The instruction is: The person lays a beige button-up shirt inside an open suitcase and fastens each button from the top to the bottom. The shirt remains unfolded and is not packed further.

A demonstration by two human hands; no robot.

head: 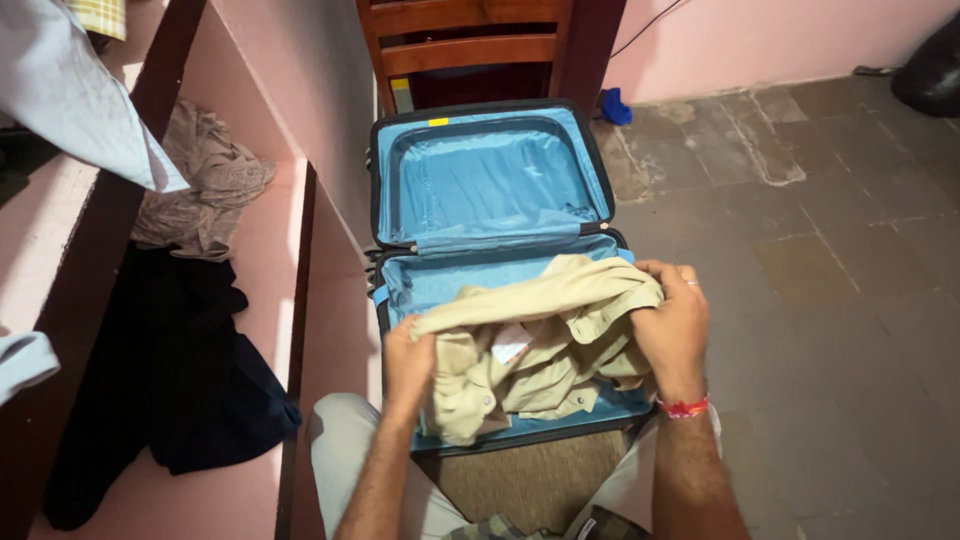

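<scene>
Left hand (405, 365): closed on the shirt's (535, 345) left edge, fingers tucked under the cloth.
Right hand (672, 325): gripping the bunched right end, red thread at the wrist.
Shirt: beige, crumpled, held just over the suitcase's (495, 180) lower half, partly resting inside.
Suitcase: open on the floor (830, 260), blue lining, lid propped against a chair (465, 45).
Doing it well: best to flatten and fold before lowering, keeping sleeves inside the rim.
Left side: pink shelf (270, 300) with dark and grey clothes.
Hard to make out: suitcase bottom hidden under the shirt; both fingertips buried in fabric; chair cut off above.
</scene>
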